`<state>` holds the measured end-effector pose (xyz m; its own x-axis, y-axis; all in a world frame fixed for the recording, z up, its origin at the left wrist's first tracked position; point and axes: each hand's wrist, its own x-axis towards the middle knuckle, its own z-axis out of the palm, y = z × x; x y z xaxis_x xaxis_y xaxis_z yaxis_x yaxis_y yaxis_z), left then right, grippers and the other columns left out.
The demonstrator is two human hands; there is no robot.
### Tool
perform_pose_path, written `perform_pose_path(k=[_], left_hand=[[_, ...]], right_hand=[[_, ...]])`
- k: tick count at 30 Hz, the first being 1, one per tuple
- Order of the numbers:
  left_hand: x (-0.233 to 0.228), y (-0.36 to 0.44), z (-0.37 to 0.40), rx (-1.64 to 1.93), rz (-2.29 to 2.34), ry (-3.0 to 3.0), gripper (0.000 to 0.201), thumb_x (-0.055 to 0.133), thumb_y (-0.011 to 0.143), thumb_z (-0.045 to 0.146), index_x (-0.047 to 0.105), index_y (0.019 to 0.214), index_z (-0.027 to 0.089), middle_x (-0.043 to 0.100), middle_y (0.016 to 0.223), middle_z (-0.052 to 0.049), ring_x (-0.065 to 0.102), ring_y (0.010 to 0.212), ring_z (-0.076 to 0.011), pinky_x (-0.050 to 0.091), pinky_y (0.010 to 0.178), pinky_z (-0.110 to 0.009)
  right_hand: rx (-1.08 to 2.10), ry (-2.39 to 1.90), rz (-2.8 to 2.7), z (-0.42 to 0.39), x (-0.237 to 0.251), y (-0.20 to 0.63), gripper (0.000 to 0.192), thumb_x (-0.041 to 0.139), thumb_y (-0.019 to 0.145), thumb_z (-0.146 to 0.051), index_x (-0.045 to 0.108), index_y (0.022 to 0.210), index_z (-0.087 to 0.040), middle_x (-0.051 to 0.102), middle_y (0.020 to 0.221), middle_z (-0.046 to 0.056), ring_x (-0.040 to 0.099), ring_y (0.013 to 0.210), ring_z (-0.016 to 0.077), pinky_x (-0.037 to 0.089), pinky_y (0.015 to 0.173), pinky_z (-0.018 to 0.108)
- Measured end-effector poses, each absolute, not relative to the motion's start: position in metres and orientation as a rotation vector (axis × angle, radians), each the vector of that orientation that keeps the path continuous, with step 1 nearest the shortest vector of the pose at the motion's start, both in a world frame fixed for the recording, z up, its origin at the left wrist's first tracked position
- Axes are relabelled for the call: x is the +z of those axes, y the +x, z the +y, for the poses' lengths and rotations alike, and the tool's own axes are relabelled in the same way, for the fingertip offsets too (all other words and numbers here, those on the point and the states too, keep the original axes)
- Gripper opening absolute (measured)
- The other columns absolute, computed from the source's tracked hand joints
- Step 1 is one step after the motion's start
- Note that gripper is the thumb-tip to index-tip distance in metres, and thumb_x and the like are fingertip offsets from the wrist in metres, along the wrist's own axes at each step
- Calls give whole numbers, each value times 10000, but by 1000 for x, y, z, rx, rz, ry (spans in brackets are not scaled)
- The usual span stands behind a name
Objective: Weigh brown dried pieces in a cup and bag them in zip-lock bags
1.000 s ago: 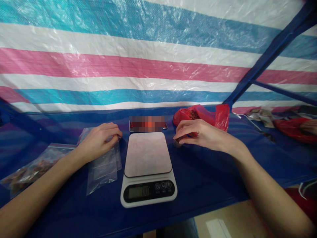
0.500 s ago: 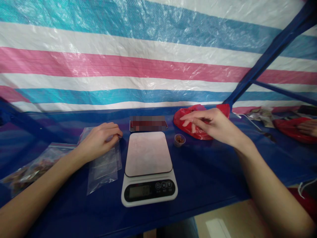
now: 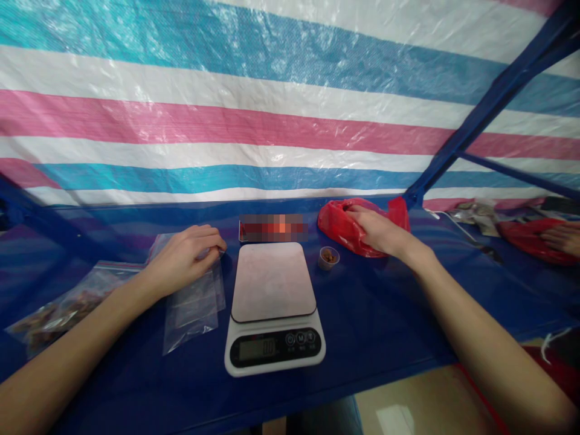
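My left hand (image 3: 188, 254) rests on a few flat clear plastic zip bags (image 3: 193, 317), its fingers curled in and the thumb close to them. What lies between the fingertips, if anything, is hidden. My right hand (image 3: 374, 229) reaches into a crumpled red plastic bag (image 3: 333, 225), so its fingertips are out of sight. Just left of that bag stands a small clear cup (image 3: 328, 258) with brown pieces in it. Between my hands sits a white digital kitchen scale (image 3: 274, 284), its plate bare and its display reading 0.0.
A clear bag of brownish pieces (image 3: 67, 314) lies beside my left forearm. Behind the scale is a flat object with a blurred-out surface (image 3: 274, 228). At the far right, another person's hand (image 3: 562, 232) is on a red bag (image 3: 528, 238). A blue frame bar (image 3: 475, 115) slants upward.
My right hand has moved down from over the red bag, and its fingers are now inside. My left hand stays on the clear bags.
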<state>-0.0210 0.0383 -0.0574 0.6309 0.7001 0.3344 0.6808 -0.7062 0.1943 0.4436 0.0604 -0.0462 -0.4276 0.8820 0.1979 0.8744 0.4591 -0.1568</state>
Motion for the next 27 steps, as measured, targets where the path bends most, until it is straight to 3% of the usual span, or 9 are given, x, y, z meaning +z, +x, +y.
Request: perform_pose_path(k=[8, 12, 27], left_hand=[[-56, -20, 38, 638, 1183, 2787, 334, 433, 1001, 259, 747, 899, 211, 739, 886, -37, 674, 833, -206, 519, 805, -336], [-58, -21, 38, 633, 1168, 2790, 325, 438, 1005, 252, 742, 901, 208, 734, 888, -38, 671, 837, -209, 514, 808, -339], [-59, -22, 38, 607, 1154, 2798, 311, 444, 1017, 245, 735, 914, 204, 725, 905, -39, 671, 851, -213, 494, 812, -335]], right_hand=[[12, -1414, -2428, 60, -35, 441, 319, 548, 846, -35, 802, 966, -186, 812, 1140, 133, 766, 1070, 309, 580, 937, 379], [-76, -1391, -2284, 59, -29, 445, 211, 604, 918, -162, 806, 958, -207, 814, 1034, 109, 771, 934, 291, 583, 874, 381], [10, -1368, -2164, 44, -9, 441, 163, 685, 952, -272, 844, 976, -248, 831, 1029, 84, 783, 923, 306, 599, 896, 424]])
